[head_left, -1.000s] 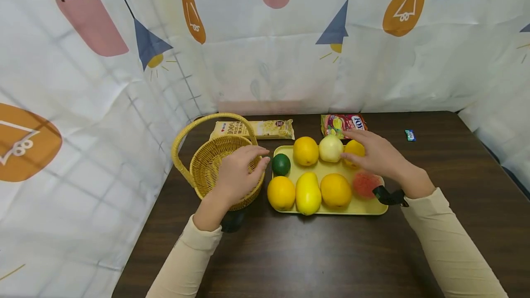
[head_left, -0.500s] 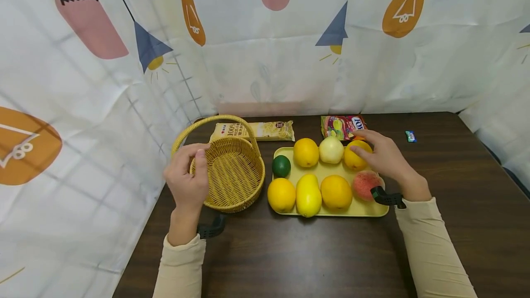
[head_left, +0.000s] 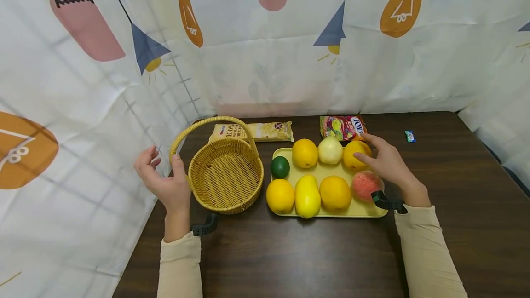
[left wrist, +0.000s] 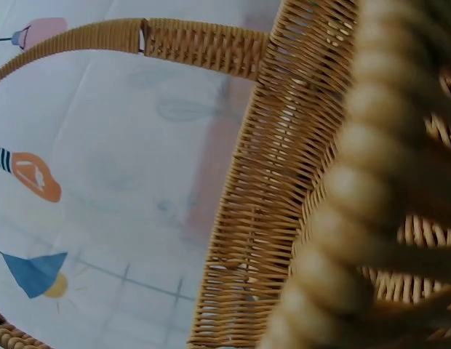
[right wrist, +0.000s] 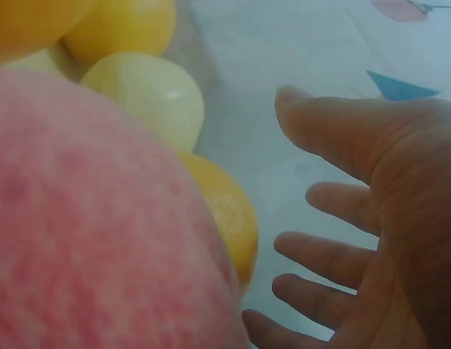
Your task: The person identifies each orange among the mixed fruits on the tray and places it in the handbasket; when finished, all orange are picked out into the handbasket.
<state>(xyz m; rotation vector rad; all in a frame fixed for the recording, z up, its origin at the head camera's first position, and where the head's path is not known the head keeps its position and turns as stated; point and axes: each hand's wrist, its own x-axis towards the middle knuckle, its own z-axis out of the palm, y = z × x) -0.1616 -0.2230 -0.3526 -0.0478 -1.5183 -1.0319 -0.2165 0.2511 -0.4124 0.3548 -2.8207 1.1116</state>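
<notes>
The left hand point(head_left: 167, 190) is loose and holds nothing. It is by the left side of the basket point(head_left: 227, 174) and hides the low end of its handle. I can't tell if it touches. The right hand point(head_left: 391, 164) is spread and holds nothing too. It is by the orange fruit point(head_left: 351, 153) at the back right of the tray point(head_left: 365, 209), and its thumb hides a bit of that fruit. Both sleeves point(head_left: 426, 247) are cut off at the bottom. The noodle pack point(head_left: 271, 131) goes partly behind the handle.

From the head, the right hand looks right on the orange fruit, but the right wrist view shows a gap between them. There, the big pink peach point(right wrist: 102, 218) covers part of the orange fruit. Only the left wrist view shows the basket's weave up close, with a fat, blurry rim.
</notes>
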